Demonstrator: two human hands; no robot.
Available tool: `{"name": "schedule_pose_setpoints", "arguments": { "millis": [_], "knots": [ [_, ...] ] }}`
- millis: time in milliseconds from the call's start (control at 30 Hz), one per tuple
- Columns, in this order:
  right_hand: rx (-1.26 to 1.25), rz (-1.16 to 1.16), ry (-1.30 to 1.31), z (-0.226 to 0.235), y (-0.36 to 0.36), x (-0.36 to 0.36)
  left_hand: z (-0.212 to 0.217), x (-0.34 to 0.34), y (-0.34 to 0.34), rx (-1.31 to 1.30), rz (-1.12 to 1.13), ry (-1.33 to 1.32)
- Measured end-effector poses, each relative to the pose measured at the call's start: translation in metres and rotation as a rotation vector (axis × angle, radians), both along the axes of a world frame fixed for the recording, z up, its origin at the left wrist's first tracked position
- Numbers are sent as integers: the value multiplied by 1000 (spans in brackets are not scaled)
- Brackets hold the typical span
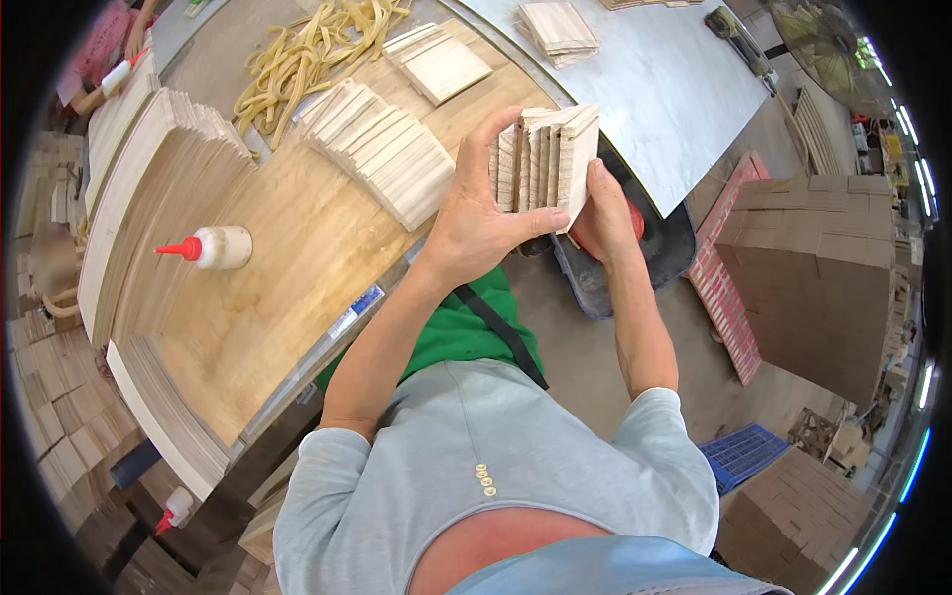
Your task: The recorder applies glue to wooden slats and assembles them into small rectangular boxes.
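Note:
A small stack of square wooden boards (535, 164) is held up between both hands, just past the table's right edge. My left hand (466, 213) grips the stack from the left, fingers over the far side and thumb along the near side. At the right face, my right hand (608, 213) closes on the same stack, thumb up and its other fingers mostly hidden. On the wooden table (288, 288) to the left lies a leaning row of thin boards (382, 149). Behind it sits a smaller pile of square boards (436, 61).
A white glue bottle with red tip (223, 248) lies on the table beside tall stacks of long boards (169, 164). Yellow bands (307, 59) heap at the back. A dark bin (585, 283) stands below my hands. Rightward are a metal-topped table (645, 99) and stacked blocks (808, 258).

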State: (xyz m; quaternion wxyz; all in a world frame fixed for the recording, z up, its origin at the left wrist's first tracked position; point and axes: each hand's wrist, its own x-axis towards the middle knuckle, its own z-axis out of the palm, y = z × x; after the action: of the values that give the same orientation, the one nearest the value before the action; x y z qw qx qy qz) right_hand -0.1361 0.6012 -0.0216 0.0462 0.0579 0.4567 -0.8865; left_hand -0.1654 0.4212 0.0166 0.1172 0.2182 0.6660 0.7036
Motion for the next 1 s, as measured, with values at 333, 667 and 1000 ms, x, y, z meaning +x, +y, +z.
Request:
{"name": "schedule_pose_setpoints", "arguments": {
  "millis": [333, 667, 1000],
  "knots": [
    [-14, 18, 38, 1, 15, -3, 1, 2, -6, 381, -13, -304],
    [-92, -7, 16, -3, 6, -2, 0, -2, -12, 424, 64, -378],
    [-394, -30, 41, -24, 15, 4, 16, -13, -9, 456, -60, -464]
  ]
}}
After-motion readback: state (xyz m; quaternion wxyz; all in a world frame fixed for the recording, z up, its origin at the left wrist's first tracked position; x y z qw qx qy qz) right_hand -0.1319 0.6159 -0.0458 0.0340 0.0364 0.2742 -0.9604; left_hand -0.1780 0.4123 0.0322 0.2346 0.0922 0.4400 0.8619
